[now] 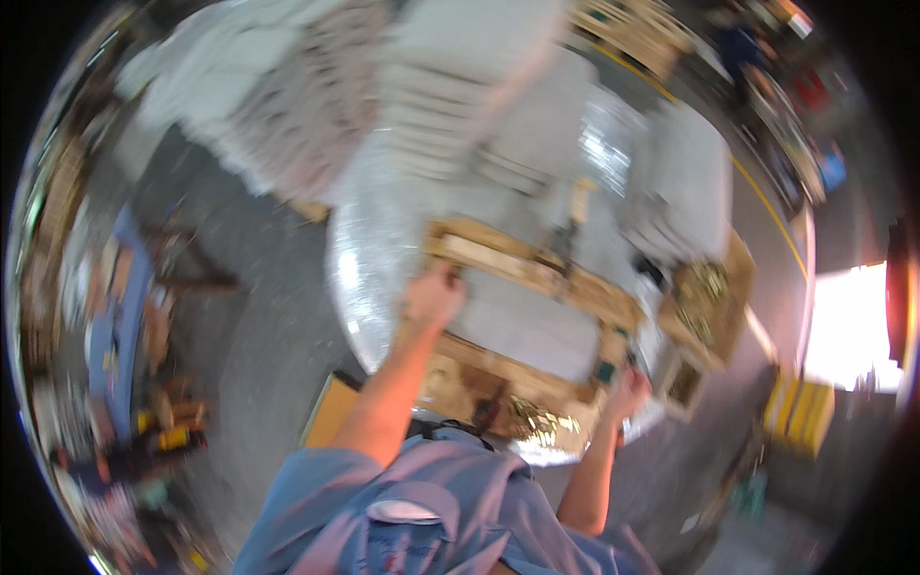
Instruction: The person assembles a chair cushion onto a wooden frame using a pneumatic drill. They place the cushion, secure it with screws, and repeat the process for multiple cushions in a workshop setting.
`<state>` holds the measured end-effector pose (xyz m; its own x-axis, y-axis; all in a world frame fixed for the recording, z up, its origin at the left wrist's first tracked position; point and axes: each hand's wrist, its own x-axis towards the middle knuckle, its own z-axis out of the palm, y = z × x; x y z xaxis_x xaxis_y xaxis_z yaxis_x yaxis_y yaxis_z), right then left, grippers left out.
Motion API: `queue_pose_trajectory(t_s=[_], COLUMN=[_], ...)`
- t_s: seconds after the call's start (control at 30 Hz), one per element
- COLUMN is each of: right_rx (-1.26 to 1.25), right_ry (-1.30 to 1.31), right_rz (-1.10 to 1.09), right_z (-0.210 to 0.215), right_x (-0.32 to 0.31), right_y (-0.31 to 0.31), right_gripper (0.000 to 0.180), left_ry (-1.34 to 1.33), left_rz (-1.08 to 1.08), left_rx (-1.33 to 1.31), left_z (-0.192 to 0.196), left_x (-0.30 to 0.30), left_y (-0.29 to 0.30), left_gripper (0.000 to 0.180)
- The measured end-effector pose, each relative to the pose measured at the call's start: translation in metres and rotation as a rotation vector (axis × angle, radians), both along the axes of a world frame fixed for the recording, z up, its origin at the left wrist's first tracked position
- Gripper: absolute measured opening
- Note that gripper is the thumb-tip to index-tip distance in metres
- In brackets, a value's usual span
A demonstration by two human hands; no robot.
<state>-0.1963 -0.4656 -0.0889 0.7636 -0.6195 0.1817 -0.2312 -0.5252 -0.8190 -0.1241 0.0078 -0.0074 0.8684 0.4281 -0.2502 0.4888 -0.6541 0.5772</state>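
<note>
In front of me lies a wooden frame with a flat grey-white panel inside it. At the frame's left end is my left hand, its fingers curled near the panel's corner; something small and dark shows at the fingertips, too blurred to name. My right hand is at the opposite end, beside a small green patch on the frame. Motion smears its fingers, and a dark spot shows just above them. A dark tool with a pale handle lies across the frame's far rail.
Shiny film covers the worktop. Stacked pale padded pieces stand behind the frame, with another stack at right. A box of brass-coloured pieces sits to the right. More shiny pieces lie near my body. A blue bench stands left.
</note>
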Motion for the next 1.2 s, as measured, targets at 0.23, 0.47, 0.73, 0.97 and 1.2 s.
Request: queue_pose_trajectory(t_s=[0.23,0.47,0.73,0.97,1.2], right_rx=[-0.474,-0.283,0.082,0.487,0.067], right_ry=[0.854,1.031,0.644,0.424,0.517], right_rz=[-0.052,-0.095,0.004,0.082,0.839], right_z=[-0.014,-0.011,-0.005,0.069,0.139], right_x=[-0.051,-0.017,-0.070,-0.169,-0.158], right_y=[-0.051,-0.080,-0.030,0.024,0.171], right_gripper=[0.085,0.074,0.054,0.044,0.062], left_ry=[-0.218,-0.218,-0.465,-0.476,0.201], left_rz=[0.053,0.024,0.092,-0.053,-0.172], left_rx=[0.101,0.027,-0.154,-0.702,-1.408], left_z=[-0.033,-0.018,-0.029,0.022,0.027], left_x=[-0.023,-0.028,-0.035,-0.158,-0.259], left_y=[0.013,0.005,0.021,-0.007,-0.072], left_gripper=[0.027,0.027,0.025,0.025,0.040])
